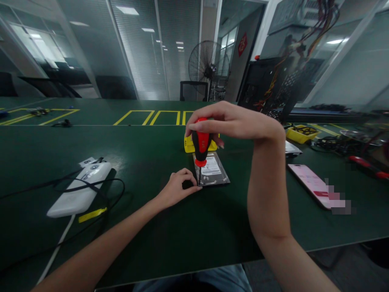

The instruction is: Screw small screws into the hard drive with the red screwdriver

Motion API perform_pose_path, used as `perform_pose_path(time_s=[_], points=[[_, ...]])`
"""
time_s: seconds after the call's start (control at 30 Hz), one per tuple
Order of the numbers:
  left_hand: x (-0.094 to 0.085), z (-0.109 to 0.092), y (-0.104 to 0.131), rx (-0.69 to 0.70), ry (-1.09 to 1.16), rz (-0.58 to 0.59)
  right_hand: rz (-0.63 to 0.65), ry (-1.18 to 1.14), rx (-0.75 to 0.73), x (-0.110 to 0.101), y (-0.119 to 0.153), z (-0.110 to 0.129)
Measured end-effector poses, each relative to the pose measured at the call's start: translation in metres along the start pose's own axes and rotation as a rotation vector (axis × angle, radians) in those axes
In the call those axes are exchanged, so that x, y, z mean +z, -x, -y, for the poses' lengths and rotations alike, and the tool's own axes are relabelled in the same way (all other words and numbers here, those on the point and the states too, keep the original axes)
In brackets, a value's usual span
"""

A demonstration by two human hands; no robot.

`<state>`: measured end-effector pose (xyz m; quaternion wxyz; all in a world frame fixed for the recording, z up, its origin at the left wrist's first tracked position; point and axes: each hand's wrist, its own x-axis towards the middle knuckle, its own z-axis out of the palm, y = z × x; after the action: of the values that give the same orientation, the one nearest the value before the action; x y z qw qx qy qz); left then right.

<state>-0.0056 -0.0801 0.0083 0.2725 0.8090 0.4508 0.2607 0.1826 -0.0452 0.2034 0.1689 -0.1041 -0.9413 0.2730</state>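
My right hand (212,119) is closed round the top of a red and black screwdriver (202,142), which stands nearly upright. The screwdriver's thin shaft points down at the near left corner of a hard drive (215,168), lying flat with its label facing up. At that same corner is my left hand (180,184), thumb and fingers curled at the drive's left edge and near the shaft's tip. Whether the left fingers pinch anything besides the drive's edge is too small to tell. Behind the drive sits a yellow tray (189,145), partly covered by my right hand.
On the left lies a white power strip (82,186) with black cables looped over it. A phone (313,184) rests at the right. Further back are another drive (292,149), a yellow bin (302,134) and an open computer case (267,85) with loose wires.
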Motion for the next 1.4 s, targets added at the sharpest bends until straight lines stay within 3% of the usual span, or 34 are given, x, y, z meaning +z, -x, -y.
perform_pose_path(time_s=[0.63,1.4], points=[[0.0,0.001,-0.001,0.02,0.003,0.021,-0.017,0.206,0.106,0.002,-0.004,0.0],[-0.003,-0.001,-0.002,0.029,-0.086,0.113,-0.064,0.268,0.034,0.006,-0.013,-0.005]])
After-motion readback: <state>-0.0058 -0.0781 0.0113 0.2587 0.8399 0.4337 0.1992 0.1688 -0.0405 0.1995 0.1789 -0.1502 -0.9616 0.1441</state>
